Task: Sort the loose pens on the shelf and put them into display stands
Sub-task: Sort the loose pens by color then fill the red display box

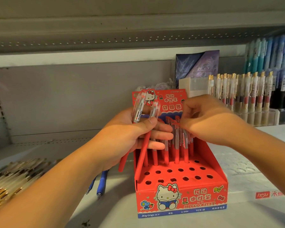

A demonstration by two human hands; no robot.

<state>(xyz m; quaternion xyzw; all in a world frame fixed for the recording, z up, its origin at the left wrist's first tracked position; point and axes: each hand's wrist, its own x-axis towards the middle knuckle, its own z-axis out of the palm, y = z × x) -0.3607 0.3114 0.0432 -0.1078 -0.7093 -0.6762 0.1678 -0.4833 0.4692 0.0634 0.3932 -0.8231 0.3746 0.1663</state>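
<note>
A red Hello Kitty display stand (181, 199) sits on the white shelf, its top full of round holes. Several red-barrelled pens (176, 150) stand in its back rows; the front rows are open holes. My left hand (127, 139) grips two red pens (142, 152) with clear tops, held upright just left of the stand. My right hand (209, 120) reaches over the back rows and pinches the top of a standing pen (179, 124).
Two blue pens (100, 185) lie on the shelf under my left wrist. A pile of clear gold-trimmed pens (11, 175) lies at the left. Filled stands of clear pens (247, 94) and blue pens (270, 53) stand at the right rear.
</note>
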